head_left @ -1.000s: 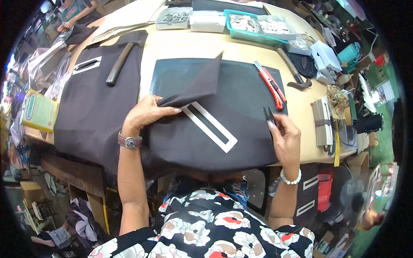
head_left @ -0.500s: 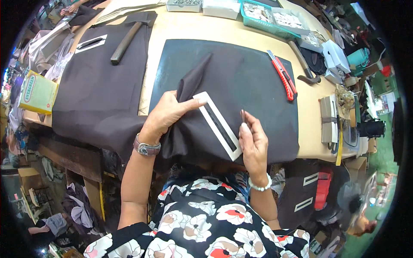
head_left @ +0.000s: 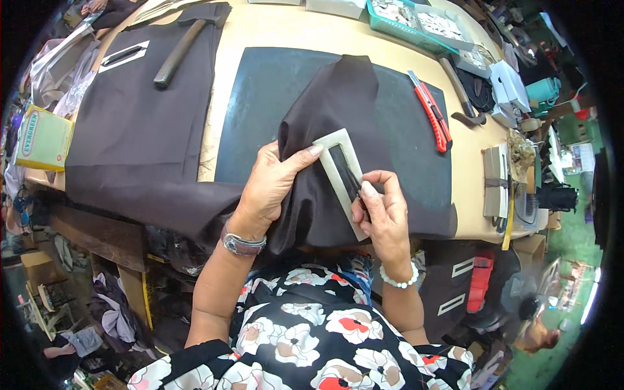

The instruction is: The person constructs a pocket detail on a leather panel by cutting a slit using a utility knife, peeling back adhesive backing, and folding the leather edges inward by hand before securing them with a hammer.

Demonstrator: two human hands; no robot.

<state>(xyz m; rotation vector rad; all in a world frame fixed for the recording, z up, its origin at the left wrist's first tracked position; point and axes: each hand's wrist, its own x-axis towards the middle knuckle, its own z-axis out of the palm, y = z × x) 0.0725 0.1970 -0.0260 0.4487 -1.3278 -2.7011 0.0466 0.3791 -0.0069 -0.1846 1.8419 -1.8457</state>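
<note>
My left hand [head_left: 276, 182] is closed on the dark brown fabric [head_left: 338, 91], its thumb pressing the upper corner of a white rectangular frame [head_left: 348, 208] that lies on the cloth. Dark material shows inside the frame's long slot. At the slot's right side, my right hand [head_left: 385, 214] is closed in a pinch. Something thin and dark sits at its fingertips, too small to name. Folds of the cloth stand up around my left hand and spread over the black cutting mat [head_left: 257, 91].
A red box cutter [head_left: 432, 114] lies on the mat's right side, beside a hammer [head_left: 465, 97]. At left, another hammer [head_left: 175, 62] and a second white frame [head_left: 123, 56] rest on dark cloth. A yellow-green box [head_left: 44, 138] stands there; a teal tray [head_left: 403, 34] sits at the back.
The frame and fabric have been lifted and tilted, and a fold of cloth now rises farther back over the mat. My right hand has come in from beside the frame to its slot.
</note>
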